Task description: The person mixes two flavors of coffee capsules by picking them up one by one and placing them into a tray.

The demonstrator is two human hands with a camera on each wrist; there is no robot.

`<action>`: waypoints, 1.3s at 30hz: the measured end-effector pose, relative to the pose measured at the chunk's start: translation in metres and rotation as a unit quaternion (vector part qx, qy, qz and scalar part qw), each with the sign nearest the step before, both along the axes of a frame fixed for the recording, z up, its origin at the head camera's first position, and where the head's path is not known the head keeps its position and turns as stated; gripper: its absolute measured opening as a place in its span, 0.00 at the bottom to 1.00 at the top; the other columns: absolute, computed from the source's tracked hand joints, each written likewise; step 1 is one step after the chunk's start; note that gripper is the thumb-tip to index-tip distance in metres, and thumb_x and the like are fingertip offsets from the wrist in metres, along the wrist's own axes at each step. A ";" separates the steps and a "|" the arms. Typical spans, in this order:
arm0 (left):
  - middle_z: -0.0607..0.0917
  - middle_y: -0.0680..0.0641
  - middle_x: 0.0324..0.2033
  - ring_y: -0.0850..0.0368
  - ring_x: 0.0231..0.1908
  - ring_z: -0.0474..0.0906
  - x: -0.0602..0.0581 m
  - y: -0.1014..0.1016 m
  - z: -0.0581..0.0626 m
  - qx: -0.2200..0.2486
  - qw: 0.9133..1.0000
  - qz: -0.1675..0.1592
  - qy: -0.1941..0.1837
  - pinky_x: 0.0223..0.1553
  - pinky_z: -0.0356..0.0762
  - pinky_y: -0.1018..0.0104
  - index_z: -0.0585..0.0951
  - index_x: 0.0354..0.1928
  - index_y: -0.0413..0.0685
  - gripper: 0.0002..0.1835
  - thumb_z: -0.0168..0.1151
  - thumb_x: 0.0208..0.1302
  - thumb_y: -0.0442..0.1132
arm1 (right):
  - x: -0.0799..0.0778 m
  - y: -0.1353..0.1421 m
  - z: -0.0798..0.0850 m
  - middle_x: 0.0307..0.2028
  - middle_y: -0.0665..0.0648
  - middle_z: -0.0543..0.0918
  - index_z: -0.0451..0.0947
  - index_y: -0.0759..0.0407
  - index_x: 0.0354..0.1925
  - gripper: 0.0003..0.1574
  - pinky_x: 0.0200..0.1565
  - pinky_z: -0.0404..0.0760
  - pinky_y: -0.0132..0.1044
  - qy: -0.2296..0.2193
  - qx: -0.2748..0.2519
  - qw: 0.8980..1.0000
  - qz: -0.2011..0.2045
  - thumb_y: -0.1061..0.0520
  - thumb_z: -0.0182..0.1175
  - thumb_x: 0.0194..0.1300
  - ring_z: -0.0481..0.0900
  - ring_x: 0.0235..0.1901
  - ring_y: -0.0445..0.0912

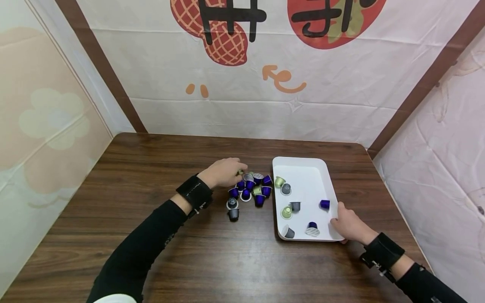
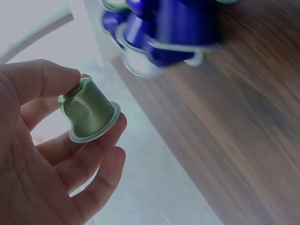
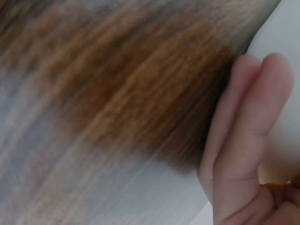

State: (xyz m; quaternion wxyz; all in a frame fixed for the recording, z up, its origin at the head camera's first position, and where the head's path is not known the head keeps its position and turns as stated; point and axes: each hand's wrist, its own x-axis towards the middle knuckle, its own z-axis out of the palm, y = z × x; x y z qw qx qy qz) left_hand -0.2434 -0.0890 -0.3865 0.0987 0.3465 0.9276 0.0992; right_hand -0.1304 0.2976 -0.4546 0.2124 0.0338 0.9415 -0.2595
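Observation:
My left hand (image 1: 226, 171) is at the far side of a pile of coffee capsules. Between thumb and fingers it pinches a green coffee capsule (image 2: 90, 111), whose side looks dented. Most of the pile is dark blue capsules (image 1: 245, 194), with a few green and grey ones among them. A grey capsule (image 1: 233, 214) lies at the pile's near edge. To the right stands a white tray (image 1: 303, 174). My right hand (image 1: 352, 224) holds the tray's near right edge, thumb over the rim and fingers (image 3: 248, 136) along the outer side.
Inside the tray, green capsules (image 1: 286, 212), grey capsules (image 1: 286, 189) and blue capsules (image 1: 324, 204) lie scattered. The brown wooden table (image 1: 182, 269) meets a printed white curtain (image 1: 235, 113) at the back. More cloth hangs at both sides.

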 end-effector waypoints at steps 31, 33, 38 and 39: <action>0.78 0.50 0.42 0.61 0.36 0.71 0.035 0.105 0.018 -0.019 0.989 -0.135 0.050 0.34 0.70 0.70 0.79 0.53 0.52 0.14 0.50 0.69 0.35 | -0.002 0.000 0.000 0.40 0.81 0.70 0.42 0.80 0.61 0.35 0.15 0.76 0.39 -0.005 -0.003 1.000 -0.004 0.65 0.46 0.65 0.76 0.14 0.47; 0.77 0.50 0.43 0.61 0.37 0.71 0.039 0.116 0.018 -0.024 0.987 -0.152 0.046 0.35 0.70 0.71 0.78 0.54 0.52 0.15 0.48 0.70 0.35 | -0.002 0.001 -0.001 0.41 0.82 0.69 0.42 0.80 0.62 0.35 0.15 0.76 0.40 -0.006 -0.002 1.000 -0.004 0.64 0.46 0.65 0.76 0.14 0.48; 0.78 0.50 0.39 0.60 0.36 0.72 0.048 0.140 0.018 -0.021 0.982 -0.183 0.033 0.36 0.70 0.71 0.77 0.53 0.50 0.12 0.51 0.70 0.37 | -0.003 0.002 0.001 0.44 0.82 0.68 0.40 0.80 0.63 0.37 0.16 0.76 0.40 -0.015 -0.007 1.000 -0.002 0.64 0.47 0.66 0.76 0.15 0.48; 0.78 0.50 0.38 0.60 0.35 0.72 0.049 0.145 0.017 -0.024 0.982 -0.187 0.033 0.36 0.70 0.71 0.77 0.52 0.49 0.12 0.53 0.70 0.38 | -0.003 0.002 0.001 0.44 0.82 0.68 0.40 0.80 0.63 0.37 0.16 0.76 0.40 -0.014 -0.009 1.000 -0.001 0.63 0.47 0.67 0.76 0.15 0.48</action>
